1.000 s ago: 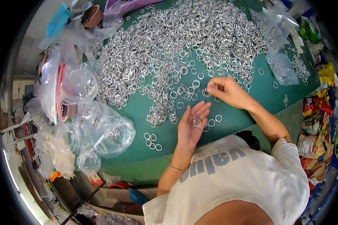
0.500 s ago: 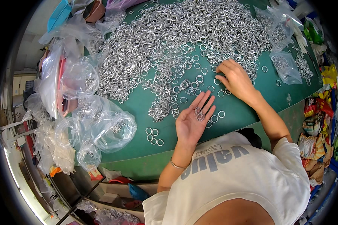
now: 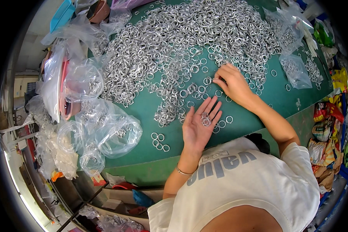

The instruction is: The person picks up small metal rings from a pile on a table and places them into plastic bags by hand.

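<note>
My left hand (image 3: 199, 129) is palm up with its fingers stretched out and slightly apart. A few silvery metal rings (image 3: 205, 120) lie on it at the base of the fingers. Farther right, my right hand (image 3: 236, 85) is palm down over the near edge of the ring pile, its thumb and fingertips pinched together. A metal ring seems to be between them, partly hidden by the fingers. Several loose rings (image 3: 197, 92) lie on the green table (image 3: 174, 145) between the two hands. More rings (image 3: 221, 124) lie just right of my left fingers.
A large heap of metal rings (image 3: 189, 27) covers the table's far side. A small group of rings (image 3: 158, 142) lies to the left of my left hand. Clear plastic bags (image 3: 118, 135) crowd the left edge; another bag (image 3: 295, 71) with rings lies at the right.
My right hand has moved slightly left and its fingertips have come closer together. My left hand stays nearly still, with the rings on it. The whole view has shifted slightly.
</note>
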A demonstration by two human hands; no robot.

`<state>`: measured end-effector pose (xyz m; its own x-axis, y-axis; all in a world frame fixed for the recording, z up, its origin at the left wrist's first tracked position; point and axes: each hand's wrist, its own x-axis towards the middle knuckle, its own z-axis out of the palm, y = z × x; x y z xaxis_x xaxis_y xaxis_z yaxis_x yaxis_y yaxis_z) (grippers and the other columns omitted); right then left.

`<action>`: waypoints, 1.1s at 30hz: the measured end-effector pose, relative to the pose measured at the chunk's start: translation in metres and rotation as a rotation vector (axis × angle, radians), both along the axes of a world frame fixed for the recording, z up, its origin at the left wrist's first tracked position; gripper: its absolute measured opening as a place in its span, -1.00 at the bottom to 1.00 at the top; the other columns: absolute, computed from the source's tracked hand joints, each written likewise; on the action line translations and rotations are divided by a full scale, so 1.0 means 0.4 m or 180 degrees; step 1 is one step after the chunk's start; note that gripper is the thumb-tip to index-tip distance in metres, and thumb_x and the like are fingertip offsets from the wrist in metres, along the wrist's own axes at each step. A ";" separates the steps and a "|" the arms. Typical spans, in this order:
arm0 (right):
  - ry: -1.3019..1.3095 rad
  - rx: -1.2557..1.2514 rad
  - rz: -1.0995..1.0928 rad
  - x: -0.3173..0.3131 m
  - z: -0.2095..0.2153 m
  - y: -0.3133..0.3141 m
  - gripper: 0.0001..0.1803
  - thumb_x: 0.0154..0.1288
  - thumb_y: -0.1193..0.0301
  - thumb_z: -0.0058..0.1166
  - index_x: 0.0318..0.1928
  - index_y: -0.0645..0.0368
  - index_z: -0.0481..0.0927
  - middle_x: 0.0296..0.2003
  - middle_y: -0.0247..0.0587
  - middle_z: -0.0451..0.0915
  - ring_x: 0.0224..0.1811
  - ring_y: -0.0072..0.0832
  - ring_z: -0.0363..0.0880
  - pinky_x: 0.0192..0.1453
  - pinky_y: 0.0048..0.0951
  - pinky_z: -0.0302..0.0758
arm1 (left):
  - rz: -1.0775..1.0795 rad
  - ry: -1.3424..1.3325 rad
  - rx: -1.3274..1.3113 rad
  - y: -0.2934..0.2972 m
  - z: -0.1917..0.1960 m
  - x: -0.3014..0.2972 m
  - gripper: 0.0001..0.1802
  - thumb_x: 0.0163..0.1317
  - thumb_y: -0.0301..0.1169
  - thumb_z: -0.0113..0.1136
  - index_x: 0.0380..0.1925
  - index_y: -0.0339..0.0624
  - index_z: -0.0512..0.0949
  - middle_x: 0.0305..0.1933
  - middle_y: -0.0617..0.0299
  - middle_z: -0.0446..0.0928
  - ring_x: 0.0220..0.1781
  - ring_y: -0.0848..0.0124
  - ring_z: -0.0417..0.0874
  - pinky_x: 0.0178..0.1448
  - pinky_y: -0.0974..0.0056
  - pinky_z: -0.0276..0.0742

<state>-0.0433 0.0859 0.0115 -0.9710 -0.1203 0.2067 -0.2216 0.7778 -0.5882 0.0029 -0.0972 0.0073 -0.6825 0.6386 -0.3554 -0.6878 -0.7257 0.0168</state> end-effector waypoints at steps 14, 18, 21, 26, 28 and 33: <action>0.0497 0.0883 0.0026 -0.083 -0.036 -0.021 -0.87 0.02 0.49 0.13 -0.38 0.23 0.52 -0.36 -0.21 0.44 -0.20 -0.26 0.37 -0.13 -0.33 0.33 | -0.0462 -0.0089 -0.0223 -0.024 -0.039 0.011 -0.79 0.35 -0.40 -0.14 -0.14 -0.24 0.43 -0.61 0.39 0.10 -0.64 0.60 0.08 -0.63 0.52 0.04; 0.0115 0.1219 -0.0032 -0.037 0.001 -0.002 -0.85 -0.08 0.52 0.18 -0.42 0.20 0.52 -0.34 -0.24 0.42 -0.21 -0.28 0.37 -0.13 -0.30 0.32 | -0.0218 -0.0277 -0.1427 -0.003 0.021 0.010 -0.79 0.34 -0.40 -0.12 -0.14 -0.25 0.43 -0.68 0.45 0.05 -0.67 0.65 0.06 -0.66 0.53 0.00; 0.0111 0.0556 0.0529 -0.007 0.029 -0.022 -0.73 -0.06 0.44 0.20 -0.28 0.20 0.52 -0.24 -0.22 0.45 -0.09 -0.28 0.36 -0.02 -0.28 0.30 | -0.0235 -0.0337 -0.1745 0.006 0.032 0.005 -0.79 0.34 -0.39 -0.12 -0.14 -0.24 0.44 -0.71 0.47 0.01 -0.71 0.67 0.04 -0.71 0.53 -0.05; 0.0408 0.0656 0.1140 0.026 -0.006 -0.065 -0.52 -0.08 0.40 0.24 -0.07 0.18 0.46 -0.07 -0.23 0.41 0.06 -0.30 0.29 0.05 -0.32 0.27 | -0.0462 -0.0023 -0.0720 -0.041 -0.009 0.019 -0.76 0.35 -0.35 -0.15 -0.16 -0.25 0.44 -0.74 0.46 0.00 -0.76 0.66 0.01 -0.76 0.53 -0.11; 0.0392 0.0595 0.1045 0.027 -0.009 -0.037 -0.64 -0.06 0.42 0.21 -0.17 0.18 0.50 -0.12 -0.24 0.44 -0.02 -0.32 0.34 0.02 -0.33 0.26 | -0.0437 0.0033 -0.0515 -0.053 -0.021 0.026 -0.75 0.36 -0.34 -0.16 -0.16 -0.27 0.44 -0.74 0.45 0.02 -0.77 0.66 0.01 -0.76 0.53 -0.12; 0.0513 0.0691 0.0363 0.038 -0.002 0.012 -0.79 -0.04 0.46 0.18 -0.33 0.19 0.51 -0.27 -0.22 0.45 -0.19 -0.29 0.37 -0.09 -0.32 0.28 | -0.0412 0.0015 -0.0831 -0.064 -0.026 0.035 -0.74 0.36 -0.33 -0.16 -0.16 -0.30 0.42 -0.71 0.44 0.05 -0.76 0.66 0.01 -0.73 0.53 -0.10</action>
<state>-0.0283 0.0907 0.0106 -0.9054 -0.2850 0.3147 -0.3918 0.8463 -0.3608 0.0168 -0.1229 -0.0031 -0.6033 0.6080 -0.5161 -0.7739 -0.6026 0.1949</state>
